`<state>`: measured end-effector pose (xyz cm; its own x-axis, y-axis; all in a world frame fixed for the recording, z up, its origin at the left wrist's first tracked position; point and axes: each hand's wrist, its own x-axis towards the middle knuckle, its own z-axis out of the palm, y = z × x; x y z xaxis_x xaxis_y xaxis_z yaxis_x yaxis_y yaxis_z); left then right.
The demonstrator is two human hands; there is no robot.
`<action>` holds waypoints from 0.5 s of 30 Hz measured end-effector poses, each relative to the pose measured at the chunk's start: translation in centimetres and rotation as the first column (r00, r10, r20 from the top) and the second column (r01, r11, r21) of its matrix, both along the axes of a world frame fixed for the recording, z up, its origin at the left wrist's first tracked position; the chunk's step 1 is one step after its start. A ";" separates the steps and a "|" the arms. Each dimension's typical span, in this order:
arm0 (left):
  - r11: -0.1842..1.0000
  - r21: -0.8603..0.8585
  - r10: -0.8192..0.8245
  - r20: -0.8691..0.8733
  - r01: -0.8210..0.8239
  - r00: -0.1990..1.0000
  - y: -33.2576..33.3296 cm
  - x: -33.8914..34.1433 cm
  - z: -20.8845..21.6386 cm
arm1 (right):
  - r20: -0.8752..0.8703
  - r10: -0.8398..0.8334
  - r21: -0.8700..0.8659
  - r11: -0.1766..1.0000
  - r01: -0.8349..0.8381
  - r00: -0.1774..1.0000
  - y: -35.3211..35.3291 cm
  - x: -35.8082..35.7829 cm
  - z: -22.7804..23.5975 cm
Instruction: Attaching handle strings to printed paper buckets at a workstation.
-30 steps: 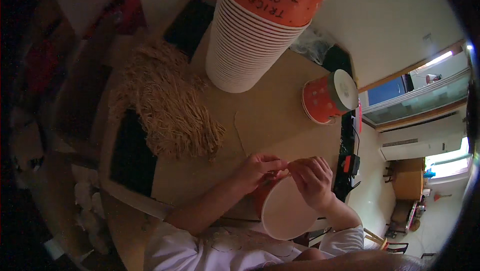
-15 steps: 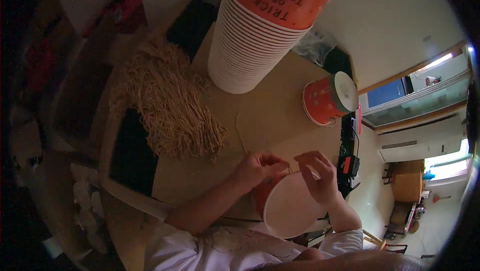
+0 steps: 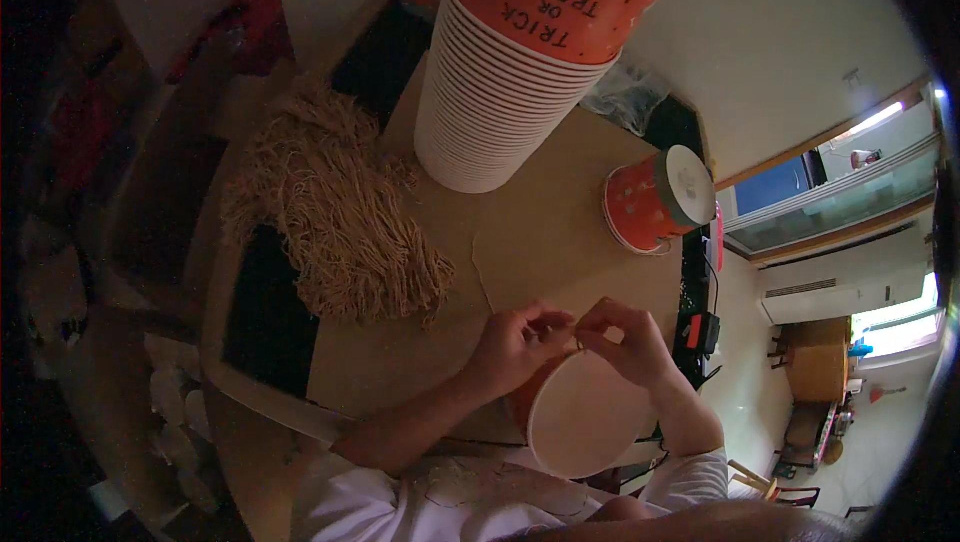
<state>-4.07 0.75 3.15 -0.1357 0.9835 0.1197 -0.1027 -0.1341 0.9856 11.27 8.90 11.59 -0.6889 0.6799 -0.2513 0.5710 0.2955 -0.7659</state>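
Note:
An orange paper cup [image 3: 580, 417] with a pale inside lies against my body, its open mouth turned toward me. My left hand [image 3: 515, 344] and my right hand [image 3: 622, 339] pinch together at the cup's far rim, fingertips almost touching. A thin tan string seems to run between the fingers, though it is too small to be sure. A heap of tan strings [image 3: 335, 217] lies on the cardboard to the left of my hands.
A tall stack of orange and white paper cups [image 3: 510, 72] stands at the back of the cardboard sheet [image 3: 540, 232]. One orange cup [image 3: 655, 200] lies on its side at the right. A crumpled clear bag [image 3: 625, 97] sits behind it.
Both hands have drawn closer together at the cup's rim. The cup has tipped a little, so its mouth faces me more fully.

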 end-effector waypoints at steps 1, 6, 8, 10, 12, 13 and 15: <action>0.999 -0.050 0.011 0.128 -0.005 0.992 0.0 0.3 -0.1 | -0.027 -0.025 -0.023 0.999 0.024 0.999 0.0 0.1 -0.2; 0.999 -0.026 0.036 0.137 -0.033 0.990 0.0 0.5 -0.8 | -0.044 -0.057 -0.032 0.998 0.055 0.997 0.1 0.4 -0.7; 0.999 -0.052 -0.006 0.038 0.008 0.999 -0.2 0.3 0.3 | -0.045 -0.049 -0.008 0.999 0.049 0.998 0.1 0.4 -0.7; 0.997 -0.073 -0.018 -0.028 0.016 0.999 -0.3 -0.2 1.5 | -0.042 -0.040 0.001 0.999 0.040 0.998 0.0 0.1 -0.2; 0.995 -0.095 -0.032 -0.092 0.023 0.995 -0.4 -0.3 1.8 | -0.037 -0.031 0.009 0.999 0.031 0.999 0.0 0.0 -0.2; 0.996 -0.089 -0.014 -0.113 0.004 0.993 -0.4 -0.3 1.7 | -0.029 -0.029 0.012 0.999 0.030 0.999 0.0 0.0 -0.3; 0.996 -0.083 0.004 -0.134 -0.015 0.991 -0.4 0.0 1.2 | -0.021 -0.027 0.015 1.000 0.028 0.999 0.0 -0.1 -0.3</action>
